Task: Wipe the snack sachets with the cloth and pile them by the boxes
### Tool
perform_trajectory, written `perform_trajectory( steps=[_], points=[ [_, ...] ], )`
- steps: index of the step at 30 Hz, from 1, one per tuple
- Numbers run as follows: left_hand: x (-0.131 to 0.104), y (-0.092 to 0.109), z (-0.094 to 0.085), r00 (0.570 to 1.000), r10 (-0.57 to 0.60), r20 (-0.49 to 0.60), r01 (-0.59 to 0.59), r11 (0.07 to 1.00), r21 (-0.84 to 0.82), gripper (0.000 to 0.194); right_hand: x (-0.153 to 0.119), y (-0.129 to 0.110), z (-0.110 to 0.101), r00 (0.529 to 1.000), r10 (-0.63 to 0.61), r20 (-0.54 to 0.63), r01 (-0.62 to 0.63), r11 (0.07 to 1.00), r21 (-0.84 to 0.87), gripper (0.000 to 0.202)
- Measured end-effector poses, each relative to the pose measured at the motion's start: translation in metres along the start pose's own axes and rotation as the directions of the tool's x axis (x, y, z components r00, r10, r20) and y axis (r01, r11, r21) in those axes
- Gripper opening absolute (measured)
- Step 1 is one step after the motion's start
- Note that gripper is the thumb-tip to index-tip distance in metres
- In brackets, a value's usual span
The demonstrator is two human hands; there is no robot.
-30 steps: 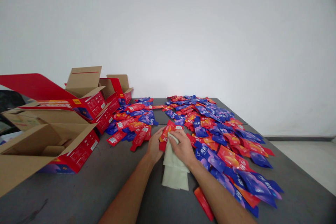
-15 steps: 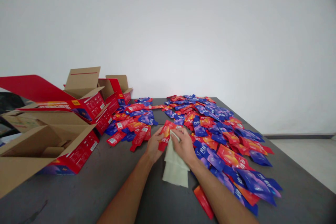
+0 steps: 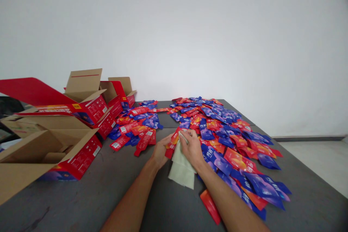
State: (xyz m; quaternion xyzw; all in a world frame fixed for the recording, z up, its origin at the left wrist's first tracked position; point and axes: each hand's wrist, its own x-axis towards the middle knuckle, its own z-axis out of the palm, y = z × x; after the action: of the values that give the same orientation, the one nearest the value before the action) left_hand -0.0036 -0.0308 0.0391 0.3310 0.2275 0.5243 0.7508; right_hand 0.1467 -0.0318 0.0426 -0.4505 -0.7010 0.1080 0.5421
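Between my hands, above the dark table, is a red pouch [image 3: 172,145] with an orange print. My left hand [image 3: 161,151] grips its left side, fingers behind it. My right hand [image 3: 191,147] is closed on a pale green cloth [image 3: 182,170], pressed against the pouch's face. The cloth's lower end hangs down to the tabletop. Part of the pouch is hidden by the cloth and my right fingers. One red pouch [image 3: 210,206] lies alone beside my right forearm.
A large heap of red and blue pouches [image 3: 217,116] spreads over the right of the table [image 3: 89,203]. A smaller pile [image 3: 141,127] lies left of centre. Opened red cardboard boxes [image 3: 81,156] line the left side. A white wall [image 3: 174,36] stands behind.
The red pouch has turned to a narrower angle in my hands. My right hand and the cloth have shifted slightly right and up across it.
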Motion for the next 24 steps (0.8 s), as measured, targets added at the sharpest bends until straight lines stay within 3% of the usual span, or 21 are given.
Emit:
perform_trajectory(
  steps=[5,8,11,13,15,18,21,24],
  points=[
    [0.003,0.002,-0.004,1.000,-0.012,-0.021,0.012,0.999,0.040,0.042,-0.012,-0.013,0.009,0.963,-0.088,0.254,0.078,0.996,0.050,0.022],
    [0.006,-0.001,-0.007,0.998,0.030,-0.056,-0.026,0.997,0.069,0.045,-0.016,-0.017,0.012,0.929,-0.134,0.344,0.113,0.990,0.082,0.020],
    [0.010,-0.006,-0.009,0.981,0.152,-0.125,-0.126,0.973,0.193,0.043,-0.016,-0.013,0.013,0.919,-0.116,0.378,0.097,0.993,0.067,0.021],
    [0.012,-0.007,-0.010,0.954,0.263,-0.144,-0.192,0.904,0.382,0.042,-0.014,-0.008,0.014,0.929,-0.066,0.364,0.061,0.998,0.025,0.022],
    [0.013,-0.007,-0.013,0.924,0.357,-0.135,-0.204,0.762,0.614,0.040,-0.013,0.000,0.014,0.944,-0.004,0.331,0.016,0.999,-0.036,0.025],
    [0.013,-0.002,-0.022,0.871,0.485,-0.080,-0.161,0.434,0.886,0.042,-0.011,0.013,0.012,0.955,0.103,0.279,-0.057,0.984,-0.169,0.035],
    [0.011,0.009,-0.034,0.798,0.602,0.028,-0.094,0.078,0.993,0.050,-0.010,0.025,0.011,0.937,0.230,0.262,-0.137,0.934,-0.330,0.044],
    [0.007,0.023,-0.047,0.740,0.673,0.000,0.113,-0.125,0.986,0.052,-0.011,0.027,0.010,0.891,0.340,0.299,-0.178,0.870,-0.460,0.043]
  ],
)
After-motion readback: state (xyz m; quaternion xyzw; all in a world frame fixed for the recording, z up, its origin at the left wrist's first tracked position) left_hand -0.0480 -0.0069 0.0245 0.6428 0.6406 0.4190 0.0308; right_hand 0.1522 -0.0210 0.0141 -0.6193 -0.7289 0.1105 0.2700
